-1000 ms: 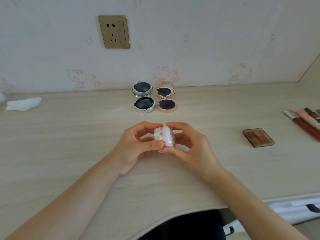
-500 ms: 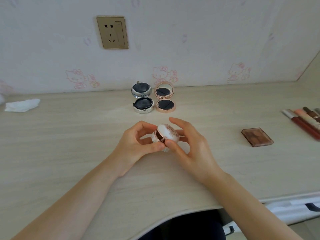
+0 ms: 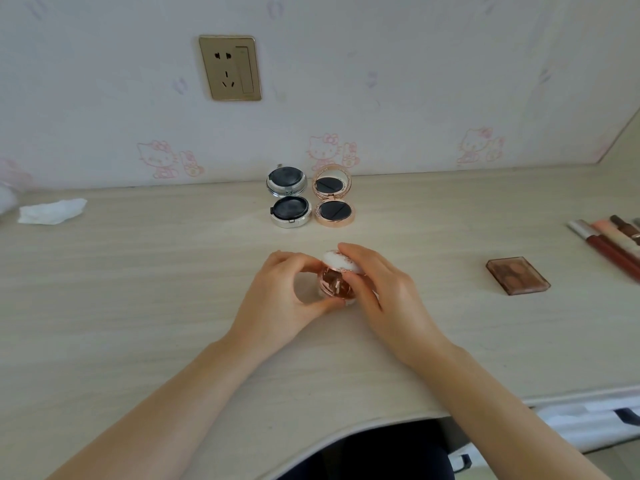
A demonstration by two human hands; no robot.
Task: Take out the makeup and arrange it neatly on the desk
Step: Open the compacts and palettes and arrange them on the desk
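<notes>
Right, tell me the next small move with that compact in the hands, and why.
Probably swing the white lid fully back with the right hand while the left hand steadies the rose-gold base. The lid is only part-raised, and the silver compact and gold compact behind already stand fully open.

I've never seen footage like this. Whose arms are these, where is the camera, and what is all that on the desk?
No machine here: a person wears a camera on the head, looking down at both bare hands. The left hand and right hand hold a small round compact, its white lid tilted partly open. On the desk behind it stand two open compacts, one silver and one rose-gold. To the right lie a brown palette and a row of lipstick tubes. A crumpled tissue lies far left.
</notes>
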